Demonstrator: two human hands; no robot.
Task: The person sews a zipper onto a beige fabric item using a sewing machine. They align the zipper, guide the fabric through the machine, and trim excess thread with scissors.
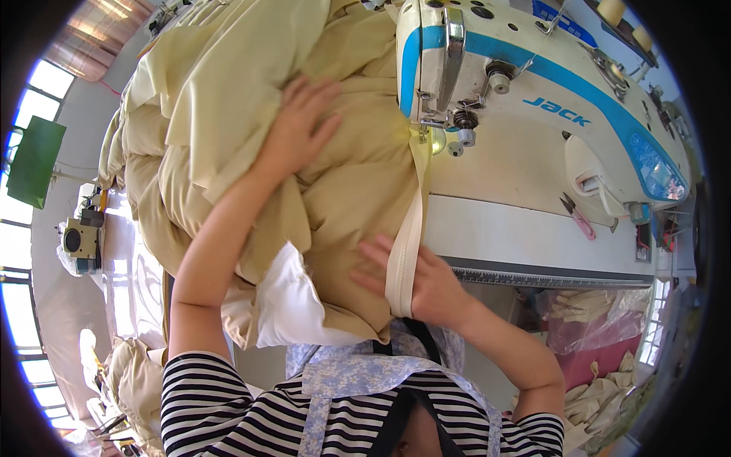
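A large puffy heap of khaki fabric (350,206) fills the left and middle of the sewing machine table, running up to the needle area of a white and blue sewing machine (525,99). My left hand (301,122) rests on the upper part of the heap, fingers spread and slightly blurred. A long cream strip (403,266), which looks like zipper tape, comes down from the presser foot (423,134) along the fabric's right edge. My right hand (411,278) is at its lower end, fingers stretched over the fabric, the strip lying across them. A white cloth piece (289,301) shows at the heap's near edge.
Pink-handled thread snips (579,218) lie on the machine bed at right. A ruler strip (548,279) runs along the table's front edge. Below right are a plastic bag (594,316) and more khaki cloth (601,400). A green panel (36,161) hangs at far left.
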